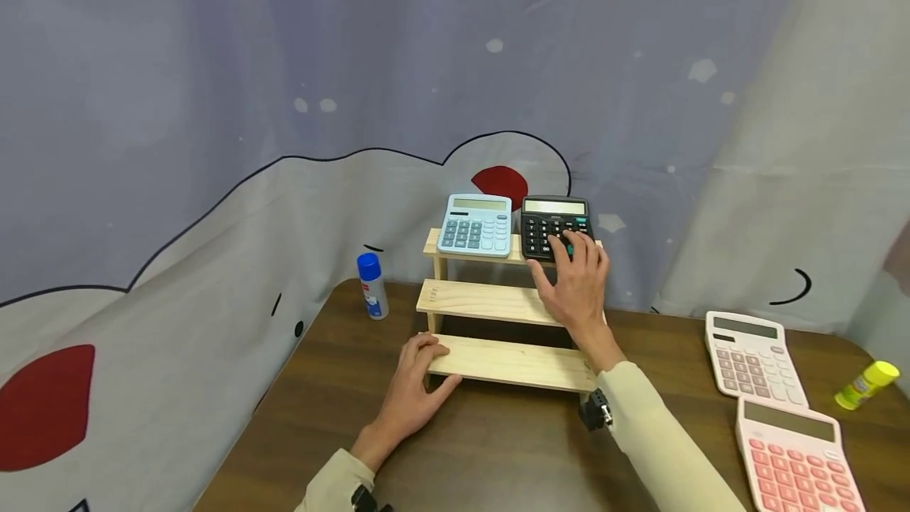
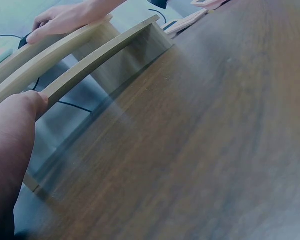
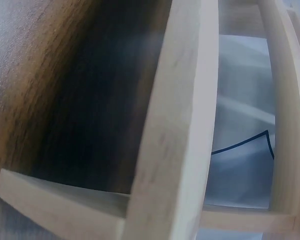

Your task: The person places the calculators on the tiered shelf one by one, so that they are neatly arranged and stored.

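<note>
A three-tier wooden stand (image 1: 512, 362) sits on the table. On its top tier, a light blue calculator (image 1: 475, 225) leans back at the left, beside a black calculator (image 1: 540, 227) on the right. My right hand (image 1: 579, 291) reaches over the stand, its spread fingers on the black calculator's lower keys and its thumb near the lower left edge; part of that calculator is hidden. At the left end of the lowest tier rests my left hand (image 1: 412, 382), fingers on the board and thumb by the front edge. The left wrist view shows this hand (image 2: 15, 130) against that board.
A glue stick with a blue cap (image 1: 373, 287) stands left of the stand. At the right lie a white calculator (image 1: 753, 358), a pink calculator (image 1: 799, 457) and a yellow glue stick (image 1: 867, 384). A printed curtain (image 1: 355, 62) hangs behind the wooden table (image 1: 498, 449).
</note>
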{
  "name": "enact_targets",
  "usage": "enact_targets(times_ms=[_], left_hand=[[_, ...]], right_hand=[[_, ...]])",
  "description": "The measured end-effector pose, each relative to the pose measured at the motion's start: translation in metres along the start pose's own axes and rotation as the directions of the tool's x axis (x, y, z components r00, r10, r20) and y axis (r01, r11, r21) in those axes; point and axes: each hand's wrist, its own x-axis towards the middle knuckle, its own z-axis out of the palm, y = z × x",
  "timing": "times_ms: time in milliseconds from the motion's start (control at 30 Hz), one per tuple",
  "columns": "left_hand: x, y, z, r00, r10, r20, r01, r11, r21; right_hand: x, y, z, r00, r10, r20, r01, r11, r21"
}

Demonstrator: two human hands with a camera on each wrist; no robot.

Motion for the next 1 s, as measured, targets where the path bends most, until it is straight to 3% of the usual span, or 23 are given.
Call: enact_targets(times_ms=[267,600,1000], left_hand=[[0.0001,-0.0025,-0.0014,1.000,0.000,-0.007,0.000,1.000,0.009],[-0.0008,-0.0009,-0.0006,1.000,0.009,-0.003,-0.009,1.000,0.008],[0.0001,0.0010,0.0001,1.000,0.016,-0.008,-0.016,1.000,0.025]], right_hand=[[0.0006,-0.0025,0.0020,1.000,-0.004,-0.001,0.004,0.999,0.037],[0.0001,-0.0011,0.0004,1.000,-0.007,0.002,0.007,1.000,-0.011],[0.0020,0.0008,0.0002,1.000,0.009,0.001,-0.009,1.000,0.007]])
